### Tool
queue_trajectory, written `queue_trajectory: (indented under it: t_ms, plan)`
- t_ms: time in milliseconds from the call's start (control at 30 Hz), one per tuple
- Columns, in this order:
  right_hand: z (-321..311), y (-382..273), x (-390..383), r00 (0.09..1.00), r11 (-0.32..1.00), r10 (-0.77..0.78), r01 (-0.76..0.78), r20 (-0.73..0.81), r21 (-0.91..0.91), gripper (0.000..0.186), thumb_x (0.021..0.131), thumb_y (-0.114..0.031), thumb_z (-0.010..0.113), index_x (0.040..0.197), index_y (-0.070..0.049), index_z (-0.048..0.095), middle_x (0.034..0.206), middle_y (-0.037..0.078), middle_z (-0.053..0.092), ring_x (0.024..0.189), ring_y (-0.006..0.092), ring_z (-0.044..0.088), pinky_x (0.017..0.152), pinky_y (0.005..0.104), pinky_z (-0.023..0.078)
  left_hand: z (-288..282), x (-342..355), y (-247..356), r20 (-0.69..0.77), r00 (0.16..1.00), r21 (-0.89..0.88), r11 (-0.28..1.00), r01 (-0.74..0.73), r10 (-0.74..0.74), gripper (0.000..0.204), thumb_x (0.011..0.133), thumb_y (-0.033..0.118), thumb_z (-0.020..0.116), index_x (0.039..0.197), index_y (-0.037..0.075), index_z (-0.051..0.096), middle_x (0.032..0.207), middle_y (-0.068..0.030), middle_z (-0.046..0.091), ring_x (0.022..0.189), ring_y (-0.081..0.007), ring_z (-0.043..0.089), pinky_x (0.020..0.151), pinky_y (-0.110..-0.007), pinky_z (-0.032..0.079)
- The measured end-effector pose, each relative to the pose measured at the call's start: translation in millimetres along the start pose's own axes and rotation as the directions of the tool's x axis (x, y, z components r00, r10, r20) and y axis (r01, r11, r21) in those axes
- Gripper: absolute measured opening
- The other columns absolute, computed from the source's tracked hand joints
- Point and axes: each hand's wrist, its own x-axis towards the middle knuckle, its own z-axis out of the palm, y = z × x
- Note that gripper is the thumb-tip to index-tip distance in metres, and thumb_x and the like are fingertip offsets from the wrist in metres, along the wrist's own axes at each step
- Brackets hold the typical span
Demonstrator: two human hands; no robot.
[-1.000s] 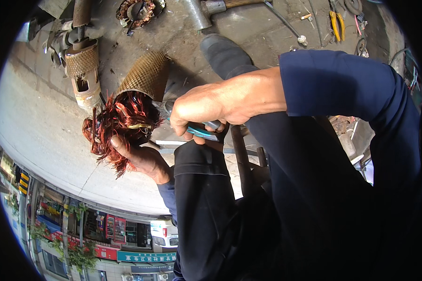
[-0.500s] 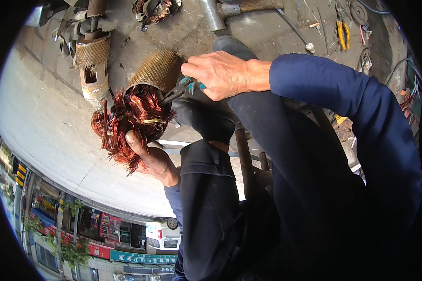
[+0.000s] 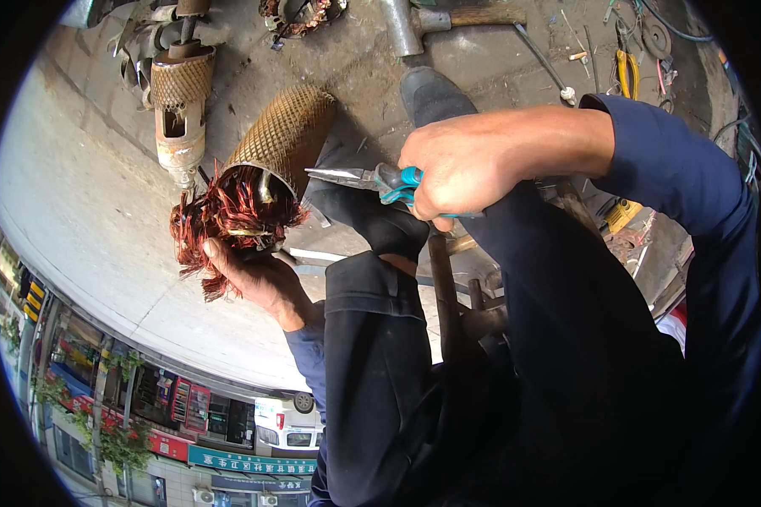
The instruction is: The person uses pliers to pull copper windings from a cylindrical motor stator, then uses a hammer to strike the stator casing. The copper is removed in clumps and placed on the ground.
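Protruding from cylinder (image 3: 281,131): copper strands (image 3: 231,209)

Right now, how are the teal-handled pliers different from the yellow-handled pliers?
The teal-handled pliers are in the right hand; the yellow-handled pliers lie on the ground. The teal pair points sideways across the picture; the yellow pair runs roughly up and down. Both have brightly coloured handles.

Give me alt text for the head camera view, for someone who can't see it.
A person's right hand holds teal-handled pliers pointed toward a textured cylinder, while the left hand grips reddish wire bunched at the cylinder's open end. A hammer lies on the ground beyond.
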Motion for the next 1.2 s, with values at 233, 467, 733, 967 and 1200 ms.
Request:
queue_trajectory:
  t_ms: [233,467,733,967,1200]
  plan:
    - [3.5,-20.4,14.7,0.977,0.992,-0.023,-0.005,0.211,0.129,0.026,0.091,-0.018,0.057,0.095,-0.002,0.077,0.077,0.009,0.074,0.066,0.0217,0.059,0.062,0.0414,0.047,6.9,-8.3,0.2,0.011,0.999,0.005,0.999,0.049,-0.049,0.074,0.110,0.060,0.058,0.163,0.009,0.048,0.161,-0.0127,0.055,0.144,-0.0288,0.052,0.116,-0.047,0.043]
    - [-1.5,-26.5,21.9,0.972,0.959,-0.011,-0.057,0.236,0.278,0.038,0.098,-0.018,0.056,0.128,0.004,0.063,0.123,0.019,0.072,0.077,0.0241,0.073,0.064,0.0372,0.056,20.2,-19.5,0.6,0.054,0.999,0.120,0.993,-0.001,-0.005,0.077,0.110,0.060,0.058,0.163,0.004,0.048,0.161,-0.0144,0.055,0.145,-0.0297,0.052,0.122,-0.046,0.038]
    - [-7.2,-38.1,25.4,0.965,0.925,-0.042,-0.060,0.258,0.376,0.070,0.094,-0.008,0.053,0.160,0.011,0.038,0.175,0.033,0.027,0.092,0.0319,0.081,0.075,0.0407,0.065,23.0,-19.4,2.5,0.057,0.997,0.088,0.995,0.044,-0.049,0.072,0.112,0.054,0.058,0.162,0.003,0.048,0.161,-0.0134,0.055,0.146,-0.0282,0.051,0.124,-0.046,0.037]
    - [31.7,-21.2,52.1,0.991,0.677,-0.075,-0.034,0.115,0.735,0.017,0.089,-0.019,0.064,0.084,-0.003,0.063,0.081,0.012,0.062,0.067,0.0212,0.054,0.067,0.0421,0.046,26.0,-24.4,4.3,0.056,0.998,0.119,0.993,0.005,-0.012,0.070,0.112,0.052,0.058,0.164,0.005,0.047,0.165,-0.0124,0.052,0.150,-0.0279,0.048,0.126,-0.046,0.034]
    - [80.8,7.2,93.0,0.952,0.775,-0.164,0.287,-0.259,0.563,0.024,0.097,-0.020,0.062,0.084,0.001,0.060,0.074,0.019,0.064,0.066,0.0384,0.066,0.062,0.0504,0.053,30.0,-20.9,7.6,0.014,1.000,0.011,1.000,-0.015,0.015,0.064,0.110,0.040,0.068,0.157,-0.001,0.054,0.156,-0.0121,0.060,0.141,-0.0242,0.057,0.123,-0.042,0.040]
